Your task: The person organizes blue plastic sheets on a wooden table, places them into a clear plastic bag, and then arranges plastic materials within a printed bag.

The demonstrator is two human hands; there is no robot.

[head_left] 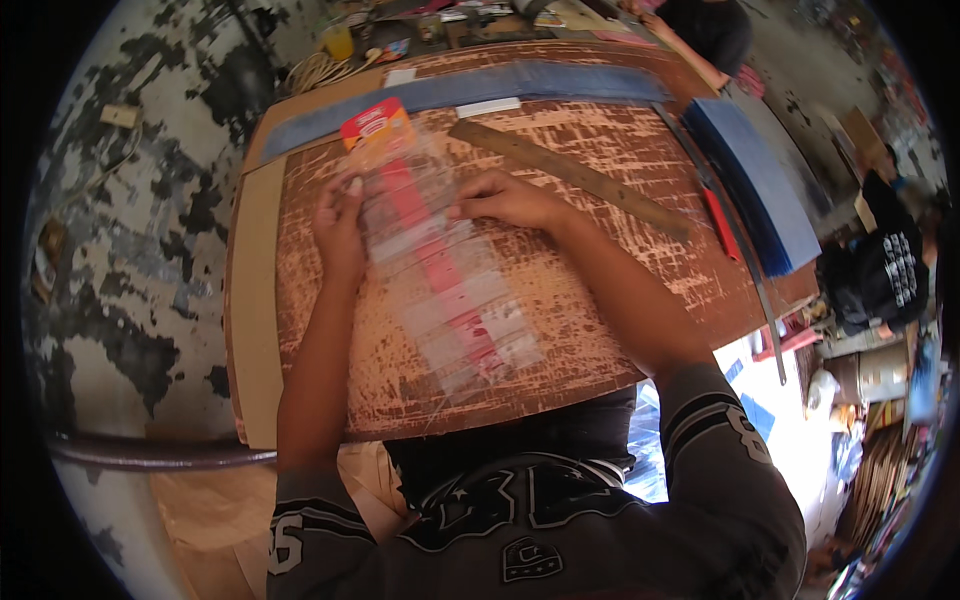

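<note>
A long strip of clear plastic packets [455,285] lies over the scratched brown tabletop [600,290], slanting from the upper left toward my body. A red band runs down its middle, and a red and orange card [374,122] tops its far end. Along the strip's left edge, my left hand [341,225] grips it, thumb over the plastic. From the right, my right hand [508,200] pinches the opposite edge between thumb and fingers. The strip is slightly blurred, so its finer details cannot be made out.
Beyond my right hand lies a flat wooden ruler [575,178]. A blue strip [470,88] spans the table's back, and a blue sheet stack [752,185] sits right. Beside it rests a long blade with a red handle [719,222]. A co-worker's arm [690,52] shows behind.
</note>
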